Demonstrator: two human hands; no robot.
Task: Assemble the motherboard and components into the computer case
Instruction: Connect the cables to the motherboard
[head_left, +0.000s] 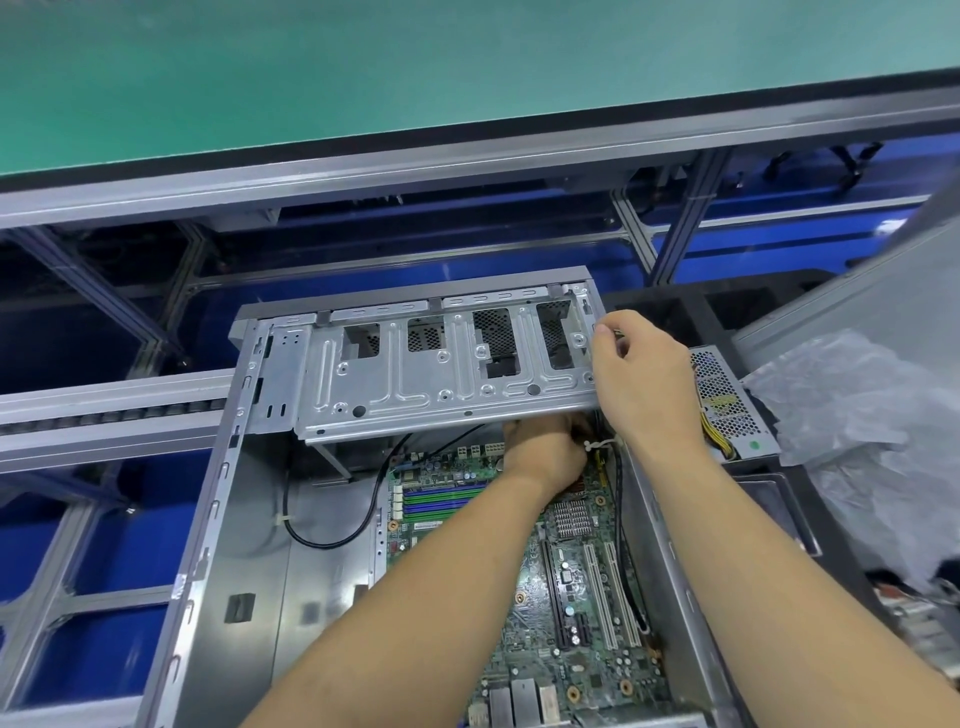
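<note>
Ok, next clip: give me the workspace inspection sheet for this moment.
Surface: blue workbench behind the open computer case, framed by aluminium rails.
Job's things: motherboard lies inside the case; drive cage spans its far end; power supply sits outside, to the right.
Clutter: crumpled plastic bag at right.
Grips: left hand reaches under the cage, fingers hidden; right hand pinches the cage's right edge.
Cables: black cable loops across the case floor; another runs along the right wall.
Surroundings: green conveyor belt beyond.
</note>
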